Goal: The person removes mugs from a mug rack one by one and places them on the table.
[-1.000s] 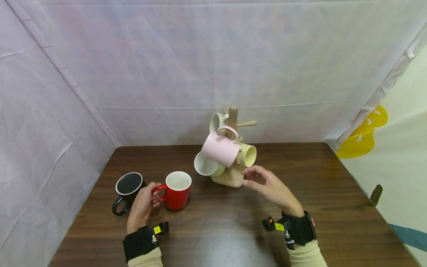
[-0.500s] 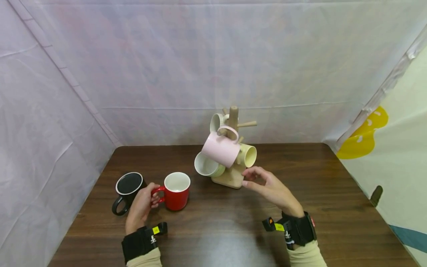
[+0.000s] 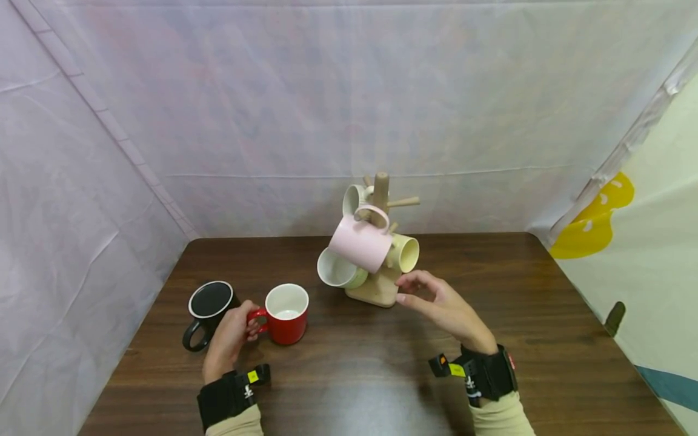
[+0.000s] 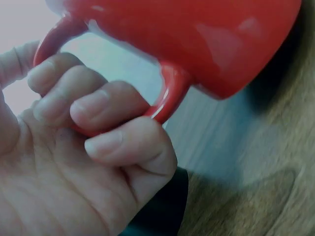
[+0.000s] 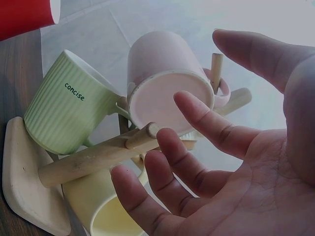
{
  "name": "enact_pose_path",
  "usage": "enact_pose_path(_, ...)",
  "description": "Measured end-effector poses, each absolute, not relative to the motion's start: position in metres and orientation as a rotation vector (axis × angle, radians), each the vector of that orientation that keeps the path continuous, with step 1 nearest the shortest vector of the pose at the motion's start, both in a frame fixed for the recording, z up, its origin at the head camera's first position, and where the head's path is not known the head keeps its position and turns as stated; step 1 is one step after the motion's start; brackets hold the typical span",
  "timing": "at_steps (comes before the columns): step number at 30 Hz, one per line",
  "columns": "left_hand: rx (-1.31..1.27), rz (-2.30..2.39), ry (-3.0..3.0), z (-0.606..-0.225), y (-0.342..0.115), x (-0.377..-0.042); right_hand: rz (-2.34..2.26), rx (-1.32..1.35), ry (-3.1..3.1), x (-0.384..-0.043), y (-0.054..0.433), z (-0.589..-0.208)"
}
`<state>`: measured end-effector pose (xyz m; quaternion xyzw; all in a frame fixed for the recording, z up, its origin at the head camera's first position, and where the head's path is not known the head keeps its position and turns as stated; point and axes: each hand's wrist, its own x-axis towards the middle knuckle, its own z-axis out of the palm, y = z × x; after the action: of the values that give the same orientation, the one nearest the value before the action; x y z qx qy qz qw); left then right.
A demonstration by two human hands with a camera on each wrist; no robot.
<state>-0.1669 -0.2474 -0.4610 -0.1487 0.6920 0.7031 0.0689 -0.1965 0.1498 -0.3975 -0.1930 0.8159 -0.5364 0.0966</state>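
My left hand (image 3: pixel 230 334) grips the handle of a red mug (image 3: pixel 287 330) with a white inside; in the left wrist view its fingers curl through the handle. Whether the mug's base touches the table, I cannot tell. Just left of that hand is a black mug (image 3: pixel 211 300) with a pale rim. On the right, my right hand (image 3: pixel 444 307) has loosely bent fingers around nothing, beside the base of a wooden mug tree (image 3: pixel 376 294). On the tree hang a pink mug (image 3: pixel 357 243), a light green ribbed mug (image 5: pixel 74 105), a yellow mug (image 3: pixel 402 254) and a whitish mug (image 3: pixel 353 200).
A dark wooden table (image 3: pixel 349 387) carries everything. Pale cloth (image 3: pixel 338 109) rises behind its back edge and along the left. One upper peg (image 3: pixel 405 202) of the tree, pointing right, is bare.
The left hand has shifted the red mug slightly left and nearer the person, and more of its inside shows. The right hand and the mug tree have stayed in place.
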Motion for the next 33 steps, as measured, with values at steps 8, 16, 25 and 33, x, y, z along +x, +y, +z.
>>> enact_pose_path(8, -0.42, 2.06, 2.151, -0.4643, -0.2491, -0.1662, -1.59, -0.578, 2.419, -0.1963, 0.1502, -0.3982)
enact_pose_path(16, -0.432, 2.055, 2.155, -0.4669, -0.2501, -0.166, -1.582, -0.578, 2.424, -0.1962, 0.1507, -0.3983)
enact_pose_path(25, -0.441, 2.037, 2.162, -0.468, -0.2512, -0.1651, -1.581, -0.586, 2.407, -0.1958, 0.151, -0.3962)
enact_pose_path(33, -0.468, 2.007, 2.214, -0.4687, -0.2511, -0.1639, -1.606, -0.605, 2.402, -0.1959, 0.1506, -0.3959)
